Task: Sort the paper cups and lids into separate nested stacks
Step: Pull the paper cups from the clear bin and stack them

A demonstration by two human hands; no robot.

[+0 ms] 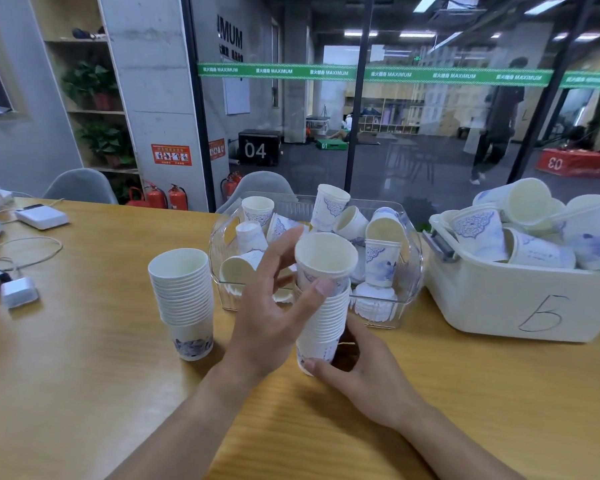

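— Seating a cup, is that what the left hand point(267, 317) is doing?

— Looks like it. Its fingers are spreading around the top white paper cup with blue print point(324, 261), thumb tip pressing on the side just under the rim, and that cup is sitting tilted in the mouth of the nested stack of white paper cups point(321, 327) in front of the person.

— And the right hand point(357, 372)?

— It is gripping the bottom of that stack, thumb curling across the front, holding it just above the light wooden table point(84, 393).

— So what is the next move calling for?

— I would say pressing the top cup straight down until its rim is lining up with the rest, then reaching for another loose one. Plenty are lying jumbled in the clear plastic tray point(407, 271) just behind the hands, and more are filling the white plastic tub marked with a handwritten letter point(499, 306) to the right.

— Anything finished?

— A second tall stack of white cups point(184, 299) is standing upright on the table to the left. Lids I cannot make out for certain.
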